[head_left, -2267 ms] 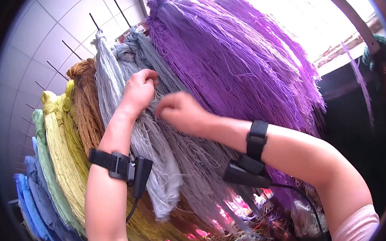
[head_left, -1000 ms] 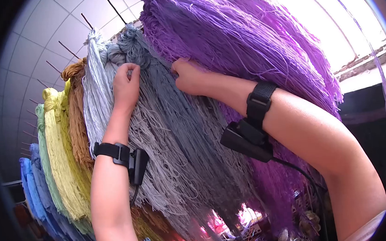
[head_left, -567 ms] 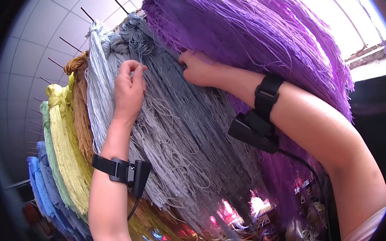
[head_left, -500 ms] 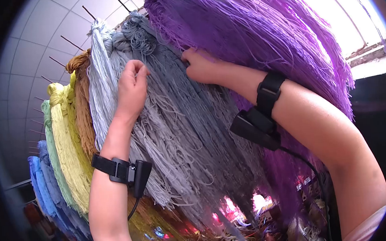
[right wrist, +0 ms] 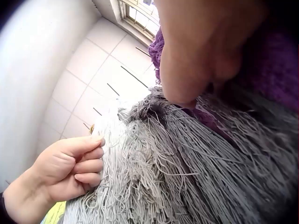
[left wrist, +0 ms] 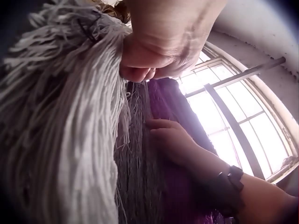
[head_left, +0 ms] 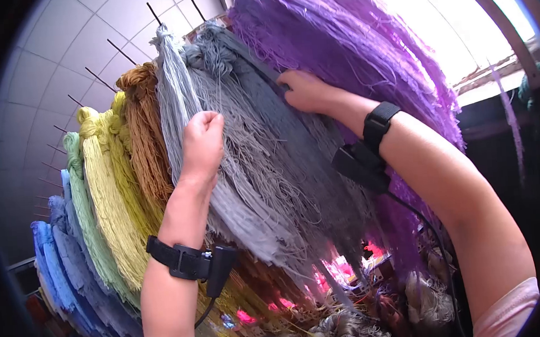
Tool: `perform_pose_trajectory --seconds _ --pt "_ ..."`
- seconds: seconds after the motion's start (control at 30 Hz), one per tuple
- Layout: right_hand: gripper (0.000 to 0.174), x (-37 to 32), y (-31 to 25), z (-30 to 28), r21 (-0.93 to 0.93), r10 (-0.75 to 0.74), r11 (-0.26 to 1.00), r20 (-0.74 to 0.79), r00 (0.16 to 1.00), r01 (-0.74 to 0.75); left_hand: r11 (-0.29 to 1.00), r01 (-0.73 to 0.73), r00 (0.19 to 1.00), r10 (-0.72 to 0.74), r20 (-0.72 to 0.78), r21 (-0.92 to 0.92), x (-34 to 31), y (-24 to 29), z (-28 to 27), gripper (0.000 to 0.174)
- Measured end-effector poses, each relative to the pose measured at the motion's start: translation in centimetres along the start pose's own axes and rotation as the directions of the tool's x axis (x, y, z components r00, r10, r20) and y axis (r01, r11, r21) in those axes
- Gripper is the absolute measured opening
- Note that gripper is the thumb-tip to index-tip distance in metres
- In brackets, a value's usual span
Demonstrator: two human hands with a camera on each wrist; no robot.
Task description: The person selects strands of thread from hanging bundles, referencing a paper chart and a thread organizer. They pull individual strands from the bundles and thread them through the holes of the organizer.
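Grey yarn skeins hang knotted from rods, a light grey one left of a darker blue-grey one. My left hand is in front of the light grey yarn, fingers curled and thumb against the index finger, pinching light grey strands. In the right wrist view the left hand shows at the left edge of the grey yarn. My right hand grips the dark grey yarn at its border with the purple skein; its fingertips are partly hidden among the strands.
Brown, yellow, green and blue skeins hang to the left. Dark rods stick out before a tiled wall. A bright window stands beyond the purple yarn. Bundled yarn lies below.
The hands, close together at first, have moved apart, the right one to the purple border. Lately the left hand has dropped lower along the grey yarn, and the head view has shifted left.
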State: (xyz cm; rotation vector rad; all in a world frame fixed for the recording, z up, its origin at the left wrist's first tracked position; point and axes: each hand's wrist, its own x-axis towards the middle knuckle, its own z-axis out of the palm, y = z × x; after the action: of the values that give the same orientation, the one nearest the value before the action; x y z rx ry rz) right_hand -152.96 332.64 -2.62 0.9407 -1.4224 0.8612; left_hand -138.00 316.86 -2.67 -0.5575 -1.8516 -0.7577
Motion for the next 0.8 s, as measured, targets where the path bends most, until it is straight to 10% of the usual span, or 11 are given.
perform_pose_trajectory --seconds 0.17,0.4,0.8 --pt "0.012 1.7 -3.5 -2.0 -0.036 -0.201 0.978 -0.427 0.882 0.206 0.998 -0.016 1.000 0.015 -0.007 -0.057 0.1 1.5 -2.1 0.011" --pt "0.015 7.9 -6.5 -0.5 0.001 -0.289 0.956 -0.166 0.943 0.293 0.998 -0.002 0.999 0.000 -0.033 -0.063 0.2 0.6 -3.3 0.012" --pt "0.019 10.1 -5.4 1.0 -0.386 0.032 0.921 -0.068 0.997 -0.056 0.998 -0.056 0.998 0.056 -0.021 0.014 0.1 0.2 -3.0 0.011"
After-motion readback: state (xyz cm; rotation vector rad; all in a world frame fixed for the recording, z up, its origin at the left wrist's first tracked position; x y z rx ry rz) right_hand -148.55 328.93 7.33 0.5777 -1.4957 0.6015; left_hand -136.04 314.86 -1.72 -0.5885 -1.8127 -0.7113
